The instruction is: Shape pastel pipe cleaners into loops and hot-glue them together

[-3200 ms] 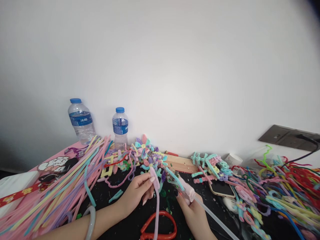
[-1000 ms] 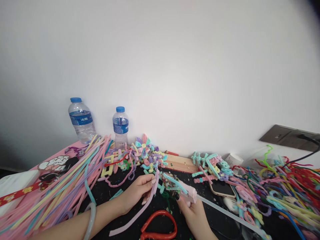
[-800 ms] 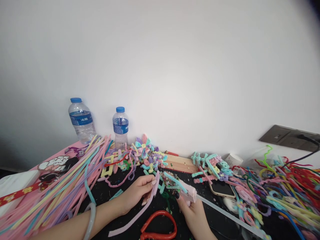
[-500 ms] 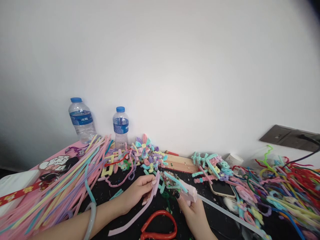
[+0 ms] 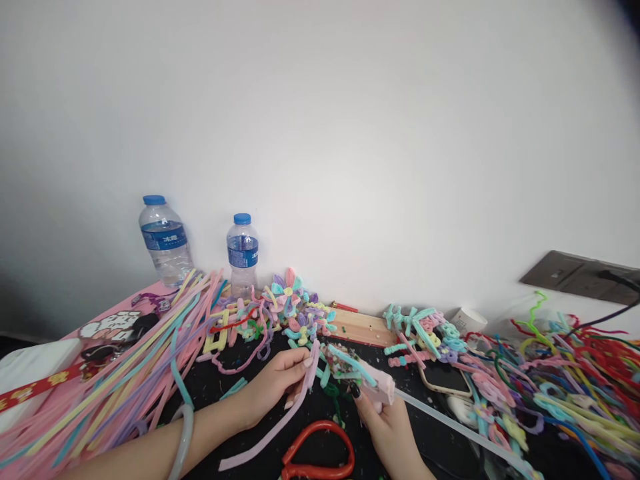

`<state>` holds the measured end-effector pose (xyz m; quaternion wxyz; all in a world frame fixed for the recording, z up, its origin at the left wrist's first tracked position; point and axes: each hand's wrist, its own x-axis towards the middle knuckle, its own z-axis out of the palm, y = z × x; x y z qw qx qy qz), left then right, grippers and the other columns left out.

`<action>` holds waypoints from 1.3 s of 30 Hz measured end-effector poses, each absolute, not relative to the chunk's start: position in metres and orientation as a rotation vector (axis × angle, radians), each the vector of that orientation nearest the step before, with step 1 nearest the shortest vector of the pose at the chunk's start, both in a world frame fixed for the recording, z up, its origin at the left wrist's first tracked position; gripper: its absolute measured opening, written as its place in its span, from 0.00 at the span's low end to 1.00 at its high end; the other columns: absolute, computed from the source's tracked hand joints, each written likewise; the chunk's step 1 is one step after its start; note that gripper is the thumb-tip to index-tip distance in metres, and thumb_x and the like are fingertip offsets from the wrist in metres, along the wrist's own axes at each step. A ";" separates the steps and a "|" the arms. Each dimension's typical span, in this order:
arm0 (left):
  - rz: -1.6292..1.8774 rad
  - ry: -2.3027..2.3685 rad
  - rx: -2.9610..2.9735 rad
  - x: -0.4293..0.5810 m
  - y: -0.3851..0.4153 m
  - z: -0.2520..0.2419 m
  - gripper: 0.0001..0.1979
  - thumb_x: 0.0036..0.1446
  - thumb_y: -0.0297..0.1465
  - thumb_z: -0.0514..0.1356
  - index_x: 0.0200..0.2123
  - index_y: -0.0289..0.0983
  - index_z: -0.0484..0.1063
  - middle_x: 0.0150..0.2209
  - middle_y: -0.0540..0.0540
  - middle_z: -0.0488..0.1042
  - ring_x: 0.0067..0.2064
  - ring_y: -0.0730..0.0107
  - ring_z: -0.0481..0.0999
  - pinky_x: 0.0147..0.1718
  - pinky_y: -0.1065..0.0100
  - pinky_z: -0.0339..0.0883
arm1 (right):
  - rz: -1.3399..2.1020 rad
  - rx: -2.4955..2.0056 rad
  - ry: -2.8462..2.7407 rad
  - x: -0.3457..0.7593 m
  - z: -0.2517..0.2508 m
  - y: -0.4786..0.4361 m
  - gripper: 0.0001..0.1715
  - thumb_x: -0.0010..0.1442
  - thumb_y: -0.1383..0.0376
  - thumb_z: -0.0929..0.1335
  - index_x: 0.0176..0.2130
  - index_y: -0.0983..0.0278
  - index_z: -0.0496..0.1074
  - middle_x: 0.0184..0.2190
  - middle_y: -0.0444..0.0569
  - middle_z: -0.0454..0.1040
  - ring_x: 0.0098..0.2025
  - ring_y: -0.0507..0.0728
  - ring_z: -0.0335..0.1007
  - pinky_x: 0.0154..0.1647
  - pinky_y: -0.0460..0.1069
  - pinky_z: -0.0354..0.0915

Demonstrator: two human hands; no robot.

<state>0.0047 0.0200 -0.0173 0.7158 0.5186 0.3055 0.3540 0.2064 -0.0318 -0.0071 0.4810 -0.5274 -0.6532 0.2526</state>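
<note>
Pinched in my left hand (image 5: 280, 383) is a pale purple fuzzy strip (image 5: 273, 435), whose long tail curves down toward the front of the black surface. My right hand (image 5: 387, 423) is wrapped round a light pink glue gun (image 5: 377, 381), with a translucent glue stick (image 5: 457, 427) running out of its back to the lower right. The gun's front lies beside the strip's upper end, over blue fuzzy pieces and small bits; whether it touches the strip is unclear. Red-handled scissors (image 5: 320, 448) rest between my hands, their blades out of view.
Two water bottles (image 5: 165, 241) stand against the wall. Long pastel strips (image 5: 150, 360) spread over the left side. Fuzzy flowers (image 5: 289, 293), a wooden board (image 5: 363, 325), a phone (image 5: 446, 378) and a paper cup (image 5: 469, 320) lie behind. Tangled colourful strips (image 5: 595, 380) fill the right.
</note>
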 end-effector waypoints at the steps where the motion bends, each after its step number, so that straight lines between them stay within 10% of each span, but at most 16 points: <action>1: 0.789 0.681 1.152 0.005 0.020 -0.018 0.17 0.58 0.42 0.56 0.25 0.36 0.60 0.19 0.55 0.60 0.18 0.79 0.53 0.16 0.75 0.45 | 0.616 -1.285 -1.593 0.206 -0.007 -0.032 0.17 0.55 0.60 0.66 0.18 0.62 0.69 0.11 0.42 0.65 0.24 0.59 0.70 0.28 0.49 0.69; 39: 0.872 0.753 1.004 0.009 0.021 -0.009 0.18 0.52 0.45 0.60 0.26 0.36 0.61 0.16 0.56 0.60 0.17 0.79 0.55 0.16 0.72 0.40 | 0.669 -1.211 -1.748 0.209 -0.007 -0.034 0.15 0.60 0.63 0.64 0.44 0.63 0.76 0.35 0.52 0.80 0.36 0.61 0.76 0.40 0.51 0.71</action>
